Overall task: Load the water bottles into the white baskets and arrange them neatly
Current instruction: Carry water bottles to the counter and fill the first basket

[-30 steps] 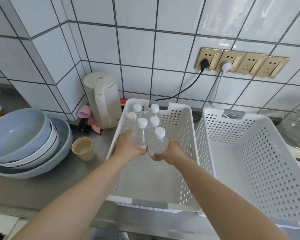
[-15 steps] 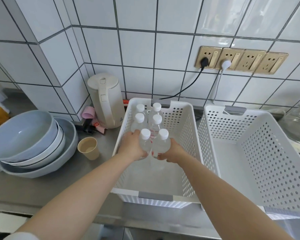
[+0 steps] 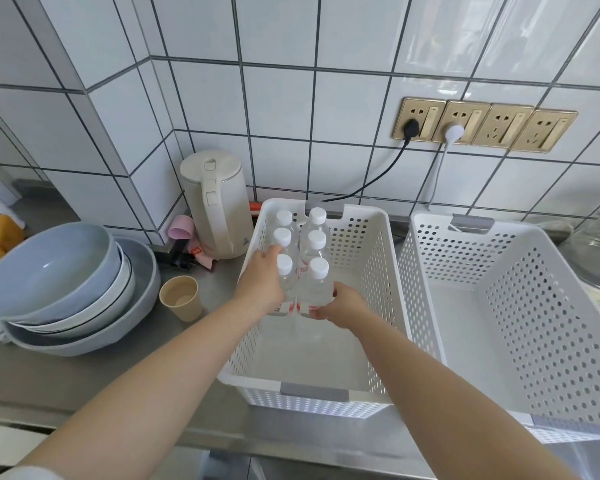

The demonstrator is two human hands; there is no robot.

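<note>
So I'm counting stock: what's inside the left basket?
The left basket holds six capped bottles in two rows at its far left. The left hand and right hand grip the nearest pair, covering their lower parts.

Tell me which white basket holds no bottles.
The right-hand basket, below the two unused sockets: bare inside. The left basket holds six white-capped bottles.

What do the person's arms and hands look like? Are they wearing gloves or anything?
No gloves. The left hand and right hand are bare, with no rings, watch or bracelets showing. Both forearms are bare too. Only at the bottom left corner does a bit of white sleeve show on the left arm. The right arm shows no sleeve.
</note>
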